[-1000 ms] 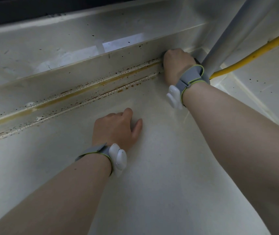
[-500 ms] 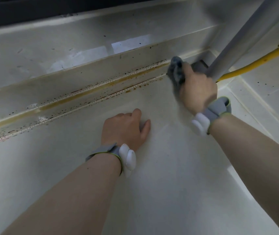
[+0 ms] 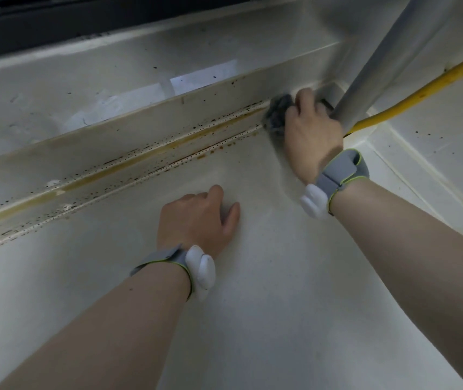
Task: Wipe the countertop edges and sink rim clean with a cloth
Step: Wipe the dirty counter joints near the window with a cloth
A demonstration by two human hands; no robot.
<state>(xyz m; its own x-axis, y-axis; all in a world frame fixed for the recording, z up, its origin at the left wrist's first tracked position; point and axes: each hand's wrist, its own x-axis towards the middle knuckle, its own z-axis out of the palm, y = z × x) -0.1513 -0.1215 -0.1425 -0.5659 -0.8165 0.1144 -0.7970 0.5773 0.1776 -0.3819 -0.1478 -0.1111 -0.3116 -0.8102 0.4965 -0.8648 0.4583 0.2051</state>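
Countertop [image 3: 281, 305]: cloth [image 3: 278, 114] bunched in right hand [image 3: 312, 136].

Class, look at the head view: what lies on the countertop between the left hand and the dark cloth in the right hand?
In the head view, only bare pale countertop separates the left hand from the cloth; the stained seam runs alongside.

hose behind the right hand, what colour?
Yellow. The hose shows clearly in the head view, its only view.

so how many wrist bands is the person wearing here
2. One wrist band sits on the left wrist, behind the left hand resting on the countertop. The other is on the right wrist, behind the right hand holding the cloth.
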